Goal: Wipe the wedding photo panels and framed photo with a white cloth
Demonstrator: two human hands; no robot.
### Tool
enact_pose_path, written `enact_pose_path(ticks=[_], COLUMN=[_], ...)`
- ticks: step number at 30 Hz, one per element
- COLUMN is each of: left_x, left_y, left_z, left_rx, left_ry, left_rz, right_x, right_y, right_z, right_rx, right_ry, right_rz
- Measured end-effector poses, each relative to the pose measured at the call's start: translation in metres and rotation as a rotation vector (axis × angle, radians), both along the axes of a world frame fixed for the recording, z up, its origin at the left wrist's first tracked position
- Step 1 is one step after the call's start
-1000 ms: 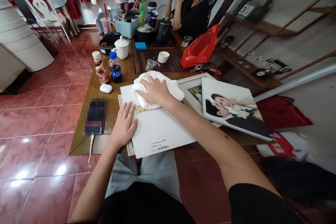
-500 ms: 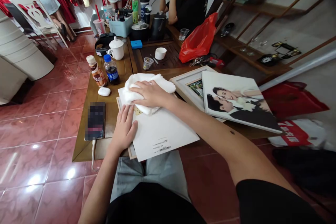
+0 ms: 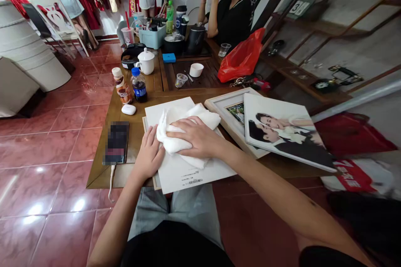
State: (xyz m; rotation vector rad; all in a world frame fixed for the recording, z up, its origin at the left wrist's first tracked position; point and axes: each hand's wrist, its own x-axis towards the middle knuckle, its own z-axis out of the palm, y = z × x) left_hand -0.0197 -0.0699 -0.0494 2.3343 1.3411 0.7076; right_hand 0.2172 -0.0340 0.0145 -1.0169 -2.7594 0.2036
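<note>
A folded white cloth [image 3: 175, 137] lies bunched on a white board [image 3: 175, 175] with a printed barcode near its front edge. My right hand [image 3: 200, 137] presses down on the cloth, fingers curved over it. Flat on the board's left side rests my left hand [image 3: 150, 152], its fingers stretched out and holding nothing. Beneath the board, a pale wooden frame edge [image 3: 144, 123] shows at the left. To the right, a canvas print of a couple [image 3: 282, 133] leans over another light frame [image 3: 219, 100].
On the wooden table [image 3: 100, 177], a phone [image 3: 115, 144] with a cable lies left, near a white earbud case [image 3: 128, 109], a coffee bottle [image 3: 122, 87] and a cola bottle [image 3: 139, 87]. Behind are a lidded mug [image 3: 146, 61] and a red bag [image 3: 242, 58]. A person [image 3: 232, 12] sits opposite.
My right hand has moved the cloth toward me and slightly right, uncovering the board's far part. The left hand stays at the board's left side. The camera view has shifted a little.
</note>
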Motion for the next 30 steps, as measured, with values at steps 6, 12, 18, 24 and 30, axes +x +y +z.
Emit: enact_pose_path(ticks=[6, 12, 18, 24, 30], left_x=[0.0, -0.001, 0.0, 0.0, 0.0], left_y=[0.0, 0.001, 0.001, 0.002, 0.002], left_z=[-0.002, -0.003, -0.004, -0.005, -0.006], left_rx=[-0.002, -0.009, 0.016, 0.02, 0.024], left_ry=[-0.012, -0.001, -0.009, -0.011, -0.019], left_rz=[0.012, 0.011, 0.0, 0.013, 0.006], right_x=[0.019, 0.018, 0.01, 0.04, -0.003], right_y=[-0.003, -0.041, -0.106, -0.107, -0.126], right_z=[0.002, -0.003, -0.008, -0.019, -0.022], right_rx=[0.062, 0.08, 0.014, 0.262, 0.266], right_ry=[-0.072, -0.069, 0.017, 0.017, 0.058], right_rz=[-0.329, -0.294, 0.035, -0.462, -0.374])
